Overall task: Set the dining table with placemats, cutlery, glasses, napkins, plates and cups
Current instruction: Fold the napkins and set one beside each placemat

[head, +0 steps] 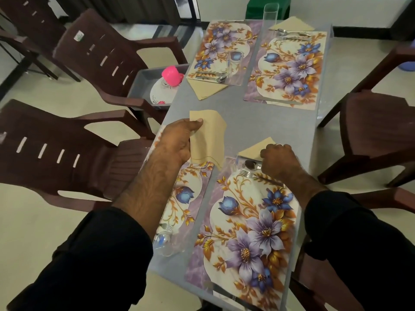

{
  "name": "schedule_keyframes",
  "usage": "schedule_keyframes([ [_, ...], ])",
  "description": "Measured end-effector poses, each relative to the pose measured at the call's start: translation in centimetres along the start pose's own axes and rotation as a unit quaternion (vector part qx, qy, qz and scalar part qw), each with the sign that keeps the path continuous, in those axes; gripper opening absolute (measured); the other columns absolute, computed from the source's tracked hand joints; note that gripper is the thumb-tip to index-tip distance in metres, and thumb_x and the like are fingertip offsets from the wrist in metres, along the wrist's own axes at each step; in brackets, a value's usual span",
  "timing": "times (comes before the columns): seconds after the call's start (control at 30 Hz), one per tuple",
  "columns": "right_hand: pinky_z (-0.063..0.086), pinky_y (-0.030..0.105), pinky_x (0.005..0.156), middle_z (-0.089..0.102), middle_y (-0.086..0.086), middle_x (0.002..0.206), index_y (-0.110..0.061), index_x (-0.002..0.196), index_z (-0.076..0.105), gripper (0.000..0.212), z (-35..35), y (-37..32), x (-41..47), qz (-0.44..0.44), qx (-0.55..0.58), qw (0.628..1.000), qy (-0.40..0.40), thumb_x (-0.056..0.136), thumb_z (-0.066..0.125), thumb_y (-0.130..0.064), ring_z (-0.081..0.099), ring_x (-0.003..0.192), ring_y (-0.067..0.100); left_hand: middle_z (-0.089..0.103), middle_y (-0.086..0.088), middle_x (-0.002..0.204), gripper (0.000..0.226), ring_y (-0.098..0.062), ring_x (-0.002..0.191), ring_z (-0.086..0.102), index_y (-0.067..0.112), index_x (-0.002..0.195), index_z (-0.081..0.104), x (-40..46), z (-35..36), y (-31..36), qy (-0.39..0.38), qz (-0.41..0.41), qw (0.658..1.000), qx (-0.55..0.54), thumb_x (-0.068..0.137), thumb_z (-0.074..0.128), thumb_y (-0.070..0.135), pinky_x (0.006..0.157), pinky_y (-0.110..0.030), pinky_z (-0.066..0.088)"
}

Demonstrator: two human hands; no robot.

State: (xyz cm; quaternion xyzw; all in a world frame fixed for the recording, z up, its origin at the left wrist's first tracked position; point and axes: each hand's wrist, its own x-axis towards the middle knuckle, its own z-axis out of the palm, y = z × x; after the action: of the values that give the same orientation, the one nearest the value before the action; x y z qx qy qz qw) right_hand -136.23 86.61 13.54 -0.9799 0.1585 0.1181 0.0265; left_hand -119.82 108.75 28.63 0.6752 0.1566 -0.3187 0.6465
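The left hand (179, 140) holds a beige napkin (207, 140) above the desk (238, 122), thumb on top of its upper left part and fingers curled under it, so that grip is clamped on the cloth. The napkin hangs over the far end of the near-left placemat (186, 194), by the desk's left edge. The right hand (279, 161) rests at the far end of the near-right placemat (251, 225), fingers curled down onto a second napkin (253, 149) tucked under that mat's far edge; I cannot tell whether its grip is pinching the cloth or only pressing it. A spoon (252, 164) and a fork (247, 173) lie just beside this hand on the mat.

At the near-left corner a clear glass (166, 241) lies tipped on the near-left placemat.

Toward the far end, 2 more mats lie side by side. The far-left mat (222, 50) carries cutlery (211, 76) at its near edge, over a napkin (206, 88). The far-right mat (289, 68) has cutlery (292, 33) at its far edge, with a tall glass (270, 16) next to it.

A grey bin (143, 79) sits on a brown chair (107, 63) off the left edge, with a plate (161, 93) and a pink cup (171, 76) inside.
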Motion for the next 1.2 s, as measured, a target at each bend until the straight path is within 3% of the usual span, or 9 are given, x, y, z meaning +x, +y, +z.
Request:
schedule_keyframes([
  [0.1, 0.051, 0.040, 0.092, 0.068, 0.004, 0.122, -0.025, 0.125, 0.071, 0.035, -0.5, 0.3, 0.3, 0.003, 0.057, 0.998, -0.017, 0.090, 0.067, -0.026, 0.065, 0.107, 0.028, 0.075, -0.016, 0.116, 0.015, -0.039, 0.117, 0.069, 0.011, 0.108, 0.072, -0.2, -0.6, 0.3, 0.009, -0.004, 1.000, 0.005, 0.095, 0.080, 0.011, 0.105, -0.061, 0.056],
  [0.23, 0.052, 0.036, 0.084, 0.060, -0.002, 0.120, -0.033, 0.119, 0.070, 0.031, -0.4, 0.4, 1.4, -0.026, 0.091, 0.993, -0.071, 0.091, 0.068, -0.020, 0.061, 0.105, 0.024, 0.076, -0.016, 0.119, 0.022, -0.038, 0.116, 0.071, 0.011, 0.112, 0.073, -0.5, -1.6, 0.3, 0.017, -0.004, 1.000, 0.004, 0.092, 0.083, 0.013, 0.104, -0.061, 0.056],
  [0.43, 0.051, 0.032, 0.076, 0.053, -0.007, 0.126, -0.045, 0.130, 0.057, 0.055, -0.5, 0.6, 3.2, -0.069, 0.098, 0.984, -0.130, 0.085, 0.073, -0.016, 0.055, 0.097, 0.018, 0.077, -0.016, 0.121, 0.034, -0.038, 0.115, 0.072, 0.009, 0.124, 0.071, -1.3, -4.2, 0.2, 0.030, -0.004, 0.999, -0.016, 0.092, 0.082, 0.012, 0.101, -0.061, 0.057],
  [0.6, 0.058, 0.037, 0.085, 0.049, -0.004, 0.130, -0.051, 0.139, 0.043, 0.071, -0.5, 0.5, 4.1, -0.105, 0.067, 0.977, -0.172, 0.086, 0.079, -0.023, 0.059, 0.106, 0.023, 0.076, -0.019, 0.120, 0.025, -0.038, 0.113, 0.071, 0.008, 0.118, 0.070, -2.3, -5.6, 0.0, 0.050, 0.006, 0.998, -0.029, 0.095, 0.078, 0.010, 0.103, -0.061, 0.056],
  [0.73, 0.057, 0.037, 0.087, 0.051, -0.001, 0.128, -0.046, 0.149, 0.036, 0.080, -0.4, 0.6, 4.3, -0.093, 0.077, 0.973, -0.195, 0.085, 0.081, -0.027, 0.060, 0.111, 0.026, 0.072, -0.019, 0.125, 0.038, -0.039, 0.115, 0.068, 0.007, 0.131, 0.066, -3.2, -5.6, -0.2, 0.059, 0.002, 0.998, -0.028, 0.095, 0.078, 0.012, 0.103, -0.060, 0.056],
  [0.8, 0.056, 0.037, 0.085, 0.048, -0.002, 0.126, -0.051, 0.146, 0.037, 0.074, -0.3, 1.2, 4.2, -0.105, 0.065, 0.979, -0.162, 0.088, 0.077, -0.027, 0.060, 0.110, 0.026, 0.073, -0.018, 0.121, 0.027, -0.037, 0.112, 0.069, 0.008, 0.123, 0.068, -3.7, -5.1, -0.2, 0.056, 0.002, 0.998, -0.023, 0.097, 0.076, 0.011, 0.103, -0.058, 0.056],
  [0.9, 0.054, 0.035, 0.083, 0.055, -0.001, 0.126, -0.041, 0.133, 0.055, 0.048, 0.1, 2.7, 3.4, -0.088, 0.049, 0.987, -0.123, 0.092, 0.069, -0.020, 0.061, 0.105, 0.023, 0.075, -0.019, 0.122, 0.017, -0.038, 0.114, 0.070, 0.009, 0.113, 0.070, -4.3, -4.5, -0.1, 0.046, 0.005, 0.999, -0.028, 0.097, 0.076, 0.009, 0.104, -0.059, 0.056],
  [1.1, 0.056, 0.037, 0.082, 0.059, -0.002, 0.105, -0.035, 0.094, 0.061, 0.017, 1.5, 6.2, 1.3, -0.036, 0.044, 0.993, -0.099, 0.087, 0.071, -0.023, 0.058, 0.091, 0.019, 0.076, -0.017, 0.123, 0.037, -0.038, 0.117, 0.071, 0.008, 0.129, 0.070, -5.2, -3.5, -0.3, 0.036, 0.014, 0.999, -0.014, 0.093, 0.080, 0.012, 0.104, -0.061, 0.056],
  [1.2, 0.056, 0.035, 0.082, 0.063, 0.000, 0.106, -0.032, 0.094, 0.072, 0.007, 1.8, 7.0, 0.4, -0.030, 0.047, 0.993, -0.099, 0.089, 0.073, -0.028, 0.060, 0.092, 0.019, 0.074, -0.016, 0.128, 0.041, -0.038, 0.118, 0.070, 0.011, 0.130, 0.069, -5.9, -3.2, -0.5, 0.033, 0.014, 0.999, -0.006, 0.092, 0.082, 0.014, 0.102, -0.061, 0.056],
])
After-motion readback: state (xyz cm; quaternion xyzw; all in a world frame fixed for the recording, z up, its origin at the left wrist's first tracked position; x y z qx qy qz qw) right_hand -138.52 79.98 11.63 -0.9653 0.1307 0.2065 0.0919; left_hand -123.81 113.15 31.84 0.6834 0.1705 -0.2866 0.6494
